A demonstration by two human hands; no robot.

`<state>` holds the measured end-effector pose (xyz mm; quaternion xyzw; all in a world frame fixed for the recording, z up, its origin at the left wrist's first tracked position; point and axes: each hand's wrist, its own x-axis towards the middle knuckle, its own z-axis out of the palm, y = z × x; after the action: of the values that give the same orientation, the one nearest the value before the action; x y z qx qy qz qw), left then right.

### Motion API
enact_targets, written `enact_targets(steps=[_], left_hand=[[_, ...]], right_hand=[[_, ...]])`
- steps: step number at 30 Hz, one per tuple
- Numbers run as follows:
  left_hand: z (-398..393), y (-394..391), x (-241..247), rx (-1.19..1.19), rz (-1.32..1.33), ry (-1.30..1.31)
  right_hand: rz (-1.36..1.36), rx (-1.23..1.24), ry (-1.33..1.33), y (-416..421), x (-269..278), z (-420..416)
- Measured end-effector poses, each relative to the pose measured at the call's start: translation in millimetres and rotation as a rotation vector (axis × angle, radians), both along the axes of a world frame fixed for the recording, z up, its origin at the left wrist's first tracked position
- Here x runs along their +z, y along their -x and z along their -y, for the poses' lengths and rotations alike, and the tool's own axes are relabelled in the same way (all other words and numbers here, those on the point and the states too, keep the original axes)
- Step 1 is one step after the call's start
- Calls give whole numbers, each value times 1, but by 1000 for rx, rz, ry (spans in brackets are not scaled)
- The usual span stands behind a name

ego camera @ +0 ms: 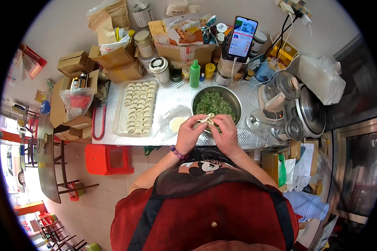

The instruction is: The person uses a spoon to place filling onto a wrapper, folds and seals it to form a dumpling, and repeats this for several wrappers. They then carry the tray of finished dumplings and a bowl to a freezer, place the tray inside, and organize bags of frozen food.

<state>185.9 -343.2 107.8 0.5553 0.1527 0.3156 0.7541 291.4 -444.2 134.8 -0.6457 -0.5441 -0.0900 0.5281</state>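
Observation:
Between my two hands is a dumpling (207, 119), its pale wrapper pinched together at the top. My left hand (189, 131) grips the wrapper's left side with thumb and fingers; a beaded bracelet circles that wrist. The right side is held by my right hand (225, 133). Both hands are over the near rim of a steel bowl (239, 102) of chopped green filling (215, 102). Left of the bowl, round dumpling wrappers (177, 124) lie on a clear plastic bag (165, 120). Farther left, a plastic tray (118, 117) carries rows of folded dumplings (140, 106).
Behind the bowl stand a green bottle (194, 73), jars and a phone (242, 37) on a stand. A glass kettle (275, 100) and trailing white cables are at right. Cardboard boxes (70, 103) crowd the left end. A red stool (108, 159) is below the table edge.

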Motion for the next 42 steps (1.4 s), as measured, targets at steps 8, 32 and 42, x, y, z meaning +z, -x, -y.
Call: enact_targets(steps=[8,32,42], left_hand=[[7,7,4,-51,-17,40],[14,84,7,-120,-78,-103],[14,131,5,-340,-244,356]], right_hand=[[-231,-7,67,3,1,10],[-124,152,-5,69,-17,16],[-42,62,-120,109,-12,10]])
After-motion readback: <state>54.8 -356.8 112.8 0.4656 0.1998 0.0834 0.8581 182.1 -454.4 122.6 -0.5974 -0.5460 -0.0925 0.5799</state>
